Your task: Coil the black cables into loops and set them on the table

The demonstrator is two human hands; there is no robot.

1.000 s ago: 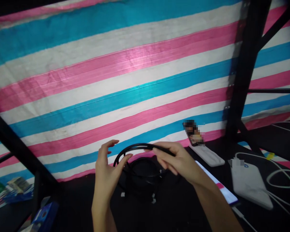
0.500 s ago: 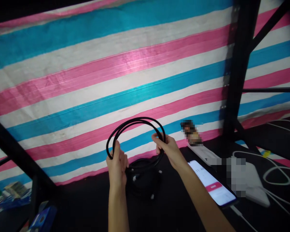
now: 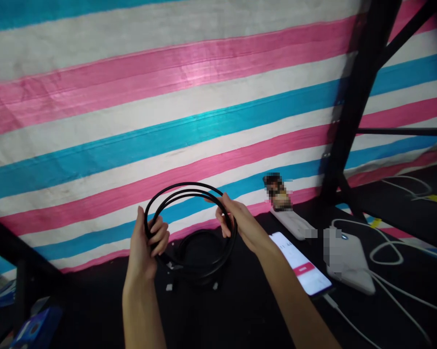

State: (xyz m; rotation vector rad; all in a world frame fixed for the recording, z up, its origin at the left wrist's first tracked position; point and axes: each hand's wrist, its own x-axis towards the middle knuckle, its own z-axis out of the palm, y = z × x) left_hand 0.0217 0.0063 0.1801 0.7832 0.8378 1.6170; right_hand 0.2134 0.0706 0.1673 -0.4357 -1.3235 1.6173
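A black cable [image 3: 189, 186] is looped into a round coil of several turns and held up above the black table [image 3: 105, 300]. My left hand [image 3: 145, 242] grips the left side of the coil, fingers curled around it. On the opposite side my right hand [image 3: 234, 218] holds the loops between thumb and fingers. Below the coil, more black cable [image 3: 200, 237] lies on the table, with small light connector ends [image 3: 169, 287] showing; the dark surface makes it hard to tell the two apart.
Right of my forearm lie a lit phone [image 3: 301, 266] with a white cord plugged in, a white power bank [image 3: 352, 261] and a white stick-like object [image 3: 291, 223], partly blurred out. A blue box [image 3: 38, 325] sits at lower left. Behind hangs a striped sheet [image 3: 174, 121] between black posts.
Both hands and the coil have shifted left in the view. The left fingers now wrap further round the coil, and the coil looks wider. The camera view has moved somewhat too.
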